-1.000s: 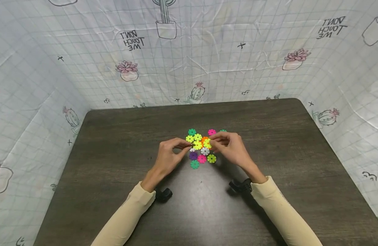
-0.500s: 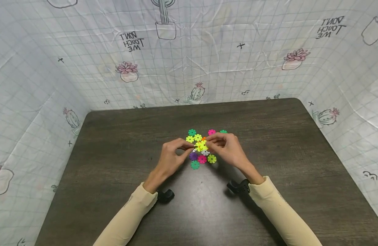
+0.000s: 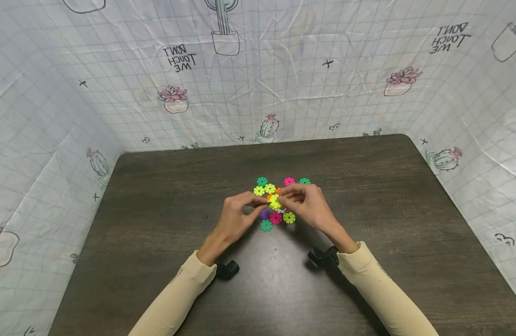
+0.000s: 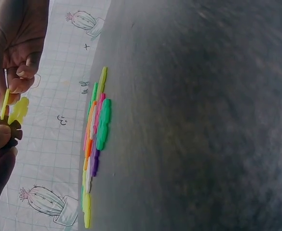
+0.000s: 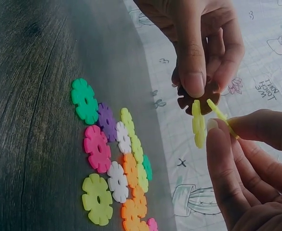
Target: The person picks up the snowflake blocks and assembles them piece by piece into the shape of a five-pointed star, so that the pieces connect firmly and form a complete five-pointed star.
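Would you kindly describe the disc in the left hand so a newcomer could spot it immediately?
Over the dark table, find the left hand. It pinches a flat, round, notched disc. That disc is the only brown one in view, unlike the bright yellow pieces next to it.

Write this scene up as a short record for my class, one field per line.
Left hand: pinches a brown disc
Right hand: pinches a yellow disc
Second yellow disc: at the brown disc's edge; whether slotted in is unclear
Other discs: on the table, in green, purple, pink, white, orange and yellow
Table: dark, wood-grained
Backdrop: pale checked cloth printed with plants
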Demonstrator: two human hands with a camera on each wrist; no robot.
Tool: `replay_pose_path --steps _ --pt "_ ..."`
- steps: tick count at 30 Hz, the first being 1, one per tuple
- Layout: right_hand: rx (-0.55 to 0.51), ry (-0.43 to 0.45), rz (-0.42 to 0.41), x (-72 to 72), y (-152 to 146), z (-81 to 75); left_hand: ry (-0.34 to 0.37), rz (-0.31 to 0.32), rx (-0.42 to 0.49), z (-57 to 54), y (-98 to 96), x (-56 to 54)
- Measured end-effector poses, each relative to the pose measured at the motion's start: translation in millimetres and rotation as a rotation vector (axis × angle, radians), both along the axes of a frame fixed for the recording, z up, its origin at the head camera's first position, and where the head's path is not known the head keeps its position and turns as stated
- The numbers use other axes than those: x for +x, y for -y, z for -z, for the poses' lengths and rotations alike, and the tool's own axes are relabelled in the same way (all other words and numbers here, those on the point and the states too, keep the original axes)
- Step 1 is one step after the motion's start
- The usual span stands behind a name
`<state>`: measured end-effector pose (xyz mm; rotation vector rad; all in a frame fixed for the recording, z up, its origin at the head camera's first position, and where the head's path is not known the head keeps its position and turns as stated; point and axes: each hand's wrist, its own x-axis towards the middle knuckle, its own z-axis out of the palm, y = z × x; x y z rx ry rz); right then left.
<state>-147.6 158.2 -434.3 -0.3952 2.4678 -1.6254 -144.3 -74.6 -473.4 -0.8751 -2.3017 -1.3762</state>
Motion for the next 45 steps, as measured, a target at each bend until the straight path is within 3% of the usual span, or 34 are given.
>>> replay_pose_path --steps 19,37,45 --pt "-0.034 0.014 0.003 5.4 2.1 -0.2 -0.159 0.015 -0.077 -6.8 3.4 3.5" --pt "-0.021 0.044 -0.063 7.0 -10.3 -3.9 -0.213 0.142 -0.144 -15.4 0.6 4.8" --pt "-0.032 0.011 -0.016 11.6 -3.9 -0.7 -0.249 0.108 -0.17 -17.7 -3.1 6.0"
